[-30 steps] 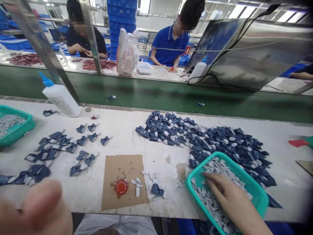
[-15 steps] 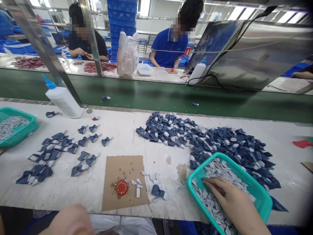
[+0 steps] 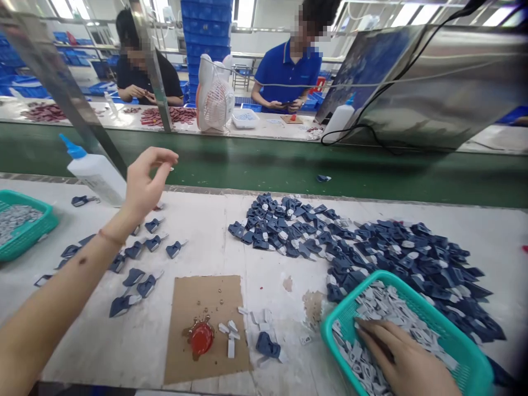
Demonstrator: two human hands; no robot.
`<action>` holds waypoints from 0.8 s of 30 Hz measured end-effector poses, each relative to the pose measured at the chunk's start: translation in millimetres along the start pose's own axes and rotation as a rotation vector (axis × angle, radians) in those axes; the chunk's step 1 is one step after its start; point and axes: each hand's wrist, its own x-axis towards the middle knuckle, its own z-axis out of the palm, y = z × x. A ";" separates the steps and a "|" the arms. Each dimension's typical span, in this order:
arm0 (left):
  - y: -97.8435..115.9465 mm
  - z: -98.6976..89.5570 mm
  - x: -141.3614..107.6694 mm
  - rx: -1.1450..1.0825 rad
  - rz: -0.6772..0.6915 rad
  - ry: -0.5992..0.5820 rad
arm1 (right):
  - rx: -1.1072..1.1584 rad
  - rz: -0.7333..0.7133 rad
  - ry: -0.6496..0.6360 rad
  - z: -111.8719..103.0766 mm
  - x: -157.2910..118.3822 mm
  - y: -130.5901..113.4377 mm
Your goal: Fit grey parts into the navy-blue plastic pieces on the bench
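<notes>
My R hand (image 3: pixel 406 355) is in the basket (image 3: pixel 447 324), L hand (image 3: pixel 144 181) raised; fingers narrow, can't tell re grip. I'd pinch grey pcs (image 3: pixel 390 302) lightly.

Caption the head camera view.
Right hand in teal plastic basket of small grey pieces; left hand near blue-nozzled white plastic bottle.

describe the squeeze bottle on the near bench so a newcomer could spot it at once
Find the green strip between the near bench and the far bench. On its near side, just left of the raised left hand, is a white squeeze bottle with a blue nozzle. Its lookalike stands beyond the strip.
</notes>
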 end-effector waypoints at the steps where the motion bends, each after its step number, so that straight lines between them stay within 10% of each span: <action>1: -5.1 5.7 18.8 0.060 0.025 -0.014 | -0.005 -0.001 0.001 -0.1 -1.0 -1.4; 12: -62.8 21.5 100.1 0.447 -0.147 -0.249 | 0.101 0.142 0.059 -13.2 -8.7 -30.7; 24: -19.3 19.9 54.4 -0.058 -0.332 -0.189 | 0.086 0.127 0.032 -14.5 -4.2 -36.8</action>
